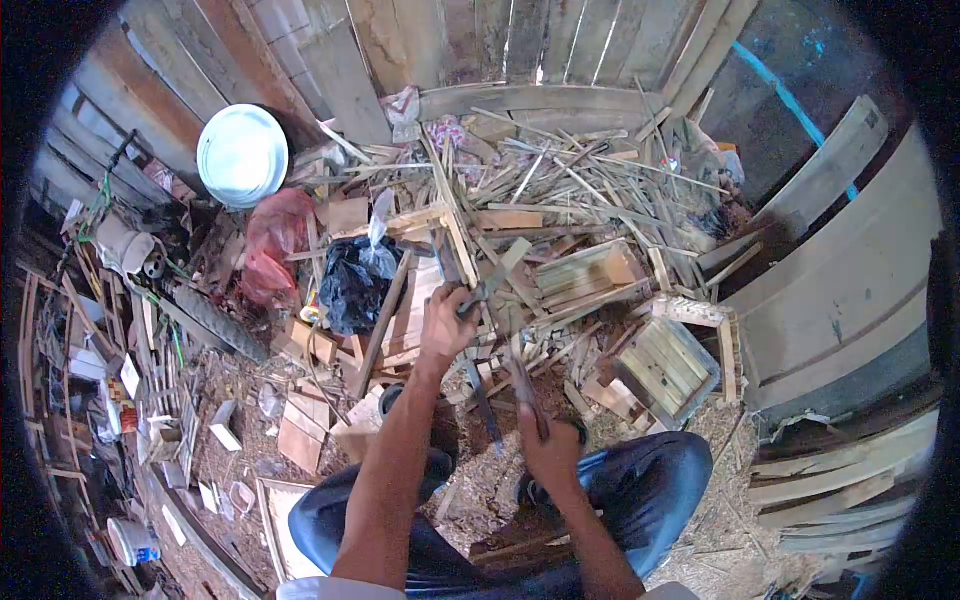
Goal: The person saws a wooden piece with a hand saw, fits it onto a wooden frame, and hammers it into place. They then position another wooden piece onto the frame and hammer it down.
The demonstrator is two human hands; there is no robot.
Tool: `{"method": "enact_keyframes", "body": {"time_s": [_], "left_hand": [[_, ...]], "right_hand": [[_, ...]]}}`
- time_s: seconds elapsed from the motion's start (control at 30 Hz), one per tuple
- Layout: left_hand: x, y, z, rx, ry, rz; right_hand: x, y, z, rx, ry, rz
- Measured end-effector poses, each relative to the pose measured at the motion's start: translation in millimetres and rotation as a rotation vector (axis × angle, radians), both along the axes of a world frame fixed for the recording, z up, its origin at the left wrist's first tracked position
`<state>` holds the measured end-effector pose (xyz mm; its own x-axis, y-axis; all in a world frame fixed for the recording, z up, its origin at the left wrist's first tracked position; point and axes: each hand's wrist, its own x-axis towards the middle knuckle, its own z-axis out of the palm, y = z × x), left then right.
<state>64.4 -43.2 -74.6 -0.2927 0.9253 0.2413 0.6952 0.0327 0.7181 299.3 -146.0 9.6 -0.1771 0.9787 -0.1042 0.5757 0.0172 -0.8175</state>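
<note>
My left hand is closed round a small wooden piece in the middle of the view, held over the scrap wood. Lower and to the right, my right hand is wrapped round the handle of a long tool, whose upper end is blurred and points up toward the wooden piece. The kind of tool cannot be made out. Between my hands, a dark flat bar lies low near the ground.
Scrap sticks lie heaped ahead. A wooden box and a slatted crate stand right of my hands. A black plastic bag, a red bag and a white basin are at the left.
</note>
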Motion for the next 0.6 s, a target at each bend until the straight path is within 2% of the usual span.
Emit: {"method": "enact_keyframes", "body": {"time_s": [0.03, 0.1, 0.23, 0.3, 0.37, 0.43, 0.5, 0.57, 0.6], "left_hand": [[1, 0, 2, 0.021, 0.019, -0.011], [1, 2, 4, -0.014, 0.022, -0.022], [-5, 0, -3, 0.032, -0.019, 0.013], [-2, 2, 7, -0.031, -0.161, 0.007], [-3, -3, 13, -0.062, -0.168, 0.009], [-2, 0, 9, 0.068, -0.098, -0.014], [-4, 0, 13, 0.036, -0.097, -0.035], [-4, 3, 6, 0.077, -0.131, -0.001], [-6, 2, 14, 0.027, -0.166, -0.034]], "right_hand": [[-9, 12, -3, -0.004, -0.011, 0.000], [-34, 57, -11, -0.230, -0.048, 0.089], [-9, 18, -16, -0.204, -0.247, 0.128], [16, -20, -5, 0.070, 0.091, 0.002], [-1, -7, -7, 0.049, -0.001, 0.024], [-21, 26, -6, 0.039, -0.099, 0.032], [-38, 57, -13, -0.126, 0.050, 0.078], [-16, 31, -16, -0.057, 0.015, 0.113], [-3, 6, -2, -0.047, 0.074, 0.053]]}}
